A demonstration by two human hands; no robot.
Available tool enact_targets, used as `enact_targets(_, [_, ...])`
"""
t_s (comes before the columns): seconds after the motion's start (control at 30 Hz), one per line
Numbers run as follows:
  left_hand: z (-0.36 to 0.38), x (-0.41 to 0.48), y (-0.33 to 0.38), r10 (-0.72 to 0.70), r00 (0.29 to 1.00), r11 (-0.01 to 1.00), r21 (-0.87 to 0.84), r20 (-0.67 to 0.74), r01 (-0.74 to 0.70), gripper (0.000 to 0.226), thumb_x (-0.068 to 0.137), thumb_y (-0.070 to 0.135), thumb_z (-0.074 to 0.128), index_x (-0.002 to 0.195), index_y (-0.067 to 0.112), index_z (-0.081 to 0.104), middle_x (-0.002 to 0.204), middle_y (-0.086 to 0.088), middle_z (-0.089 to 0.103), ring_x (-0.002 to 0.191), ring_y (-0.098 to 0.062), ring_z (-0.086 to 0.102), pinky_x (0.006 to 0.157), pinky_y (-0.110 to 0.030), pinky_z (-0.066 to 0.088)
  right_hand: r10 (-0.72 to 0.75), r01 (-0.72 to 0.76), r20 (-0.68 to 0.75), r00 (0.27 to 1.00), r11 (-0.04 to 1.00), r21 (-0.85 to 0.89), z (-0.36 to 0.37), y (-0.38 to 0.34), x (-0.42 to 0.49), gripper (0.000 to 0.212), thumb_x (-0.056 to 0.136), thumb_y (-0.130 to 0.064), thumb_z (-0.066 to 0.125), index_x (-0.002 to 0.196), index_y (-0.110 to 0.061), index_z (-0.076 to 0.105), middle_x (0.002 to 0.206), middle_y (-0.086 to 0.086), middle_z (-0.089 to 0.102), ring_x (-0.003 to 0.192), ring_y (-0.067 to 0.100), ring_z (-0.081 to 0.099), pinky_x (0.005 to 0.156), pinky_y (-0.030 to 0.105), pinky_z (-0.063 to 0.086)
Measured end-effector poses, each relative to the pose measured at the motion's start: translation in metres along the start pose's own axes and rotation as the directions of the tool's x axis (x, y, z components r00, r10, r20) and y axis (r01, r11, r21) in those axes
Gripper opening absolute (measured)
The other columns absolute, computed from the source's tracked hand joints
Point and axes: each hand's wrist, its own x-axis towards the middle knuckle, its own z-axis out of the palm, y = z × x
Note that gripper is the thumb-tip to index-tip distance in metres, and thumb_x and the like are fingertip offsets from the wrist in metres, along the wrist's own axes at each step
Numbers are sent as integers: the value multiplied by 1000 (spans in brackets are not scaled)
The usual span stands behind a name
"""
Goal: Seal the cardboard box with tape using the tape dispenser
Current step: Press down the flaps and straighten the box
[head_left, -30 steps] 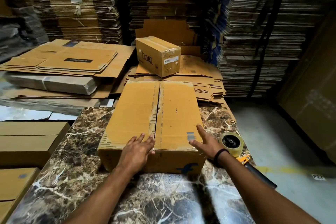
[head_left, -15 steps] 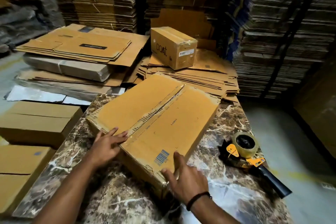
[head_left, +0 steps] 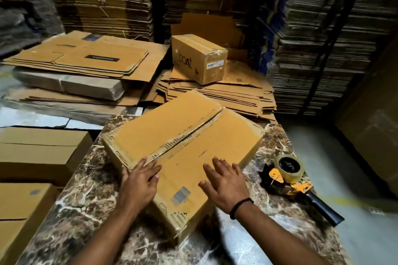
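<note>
A flat brown cardboard box lies turned at an angle on the marble table, its two top flaps closed and meeting in a seam that runs diagonally. My left hand rests flat on the near end of that seam, at the box's left edge. My right hand lies flat with fingers spread on the right flap, a black band on its wrist. The tape dispenser, yellow with a black handle and a roll of clear tape, lies on the table to the right of the box, untouched.
A small sealed box marked "boat" sits on flattened cartons behind the table. Closed cartons stand at the left. Tall stacks of flat cardboard wall the back and right. Grey floor lies to the right.
The box has been turned from square-on to diagonal on the table. My right hand moved from the box's near corner onto the right flap; my left hand shifted to the seam end.
</note>
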Motion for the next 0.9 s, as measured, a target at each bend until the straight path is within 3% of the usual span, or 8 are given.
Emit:
enact_targets(0.1, [-11,1,-9,10,1000,998,-69,21,-9,34,92,29,55,126,33,55,141,19,40,136,1,18,112,-60,0,-18,20,-66,998,1000,23,-8,-10,-9,59,88,-68,19,130,-37,47,146,0,42,130,24,40,107,44,27])
enact_targets(0.17, [-11,0,-1,-7,1000,998,-64,17,8,36,92,26,56,127,32,54,144,19,37,138,-2,15,111,-61,1,46,-40,-74,996,995,90,-20,-2,6,51,90,-62,29,126,-34,52,140,-1,47,123,20,43,104,42,34])
enact_targets(0.37, [-9,-15,41,-66,997,997,-46,38,68,47,89,48,54,133,33,48,153,15,14,142,-9,-3,108,-63,4,439,-438,36,898,899,-19,-71,101,101,78,78,-71,50,145,-41,22,158,7,14,142,33,20,111,56,23])
enact_targets(0.43, [-13,-15,49,-72,996,992,-101,60,77,51,87,49,56,134,32,47,154,13,15,143,-11,-1,109,-58,10,497,-526,202,844,841,127,-77,128,112,85,76,-65,61,146,-38,22,154,12,24,137,36,29,106,55,32])
enact_targets(0.5, [-17,-10,44,-58,996,984,-166,62,68,53,84,49,60,133,32,48,152,14,18,143,-10,2,109,-57,9,472,-532,252,845,792,300,-73,134,113,82,74,-52,71,143,-33,30,147,14,35,130,37,38,100,51,40])
enact_targets(0.6, [-28,3,23,-7,994,993,-119,107,19,59,80,53,62,134,36,44,150,18,17,141,-6,6,109,-65,7,488,-481,97,867,774,412,-58,122,108,78,71,-51,75,138,-31,40,142,14,42,129,35,39,99,50,42])
enact_targets(0.77, [-49,34,-9,-17,995,991,-129,103,30,63,76,51,68,133,34,46,148,14,29,138,-8,22,113,-53,12,614,-544,-92,784,750,376,-28,88,52,73,69,-69,64,130,-34,46,125,18,48,117,36,44,91,46,45])
enact_targets(0.9, [-50,53,-29,-63,994,986,-147,94,77,67,71,55,70,130,32,50,148,9,35,137,-9,24,113,-48,17,583,-506,-122,803,776,377,-9,67,3,66,72,-66,63,125,-28,51,118,19,46,109,38,49,87,46,50])
